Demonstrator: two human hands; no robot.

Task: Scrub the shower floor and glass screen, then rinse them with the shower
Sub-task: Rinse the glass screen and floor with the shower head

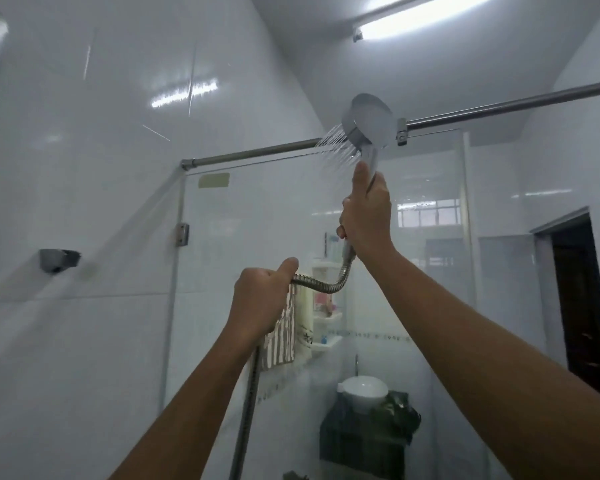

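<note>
My right hand [366,216] grips the handle of a grey shower head [369,121], raised high near the steel top rail [499,110]. Water sprays from the head to the left and down, across the glass screen [239,244] and the white tiled wall. My left hand [262,299] grips the metal shower hose [323,284], which curves up to the handle and hangs down below my left hand. The shower floor is out of view.
An empty grey shower-head holder [59,259] sits on the left wall. Behind the glass are a striped towel [281,341], white corner shelves [326,320], a white basin [364,391] and a dark doorway [579,303] at right. A tube light [416,20] is on the ceiling.
</note>
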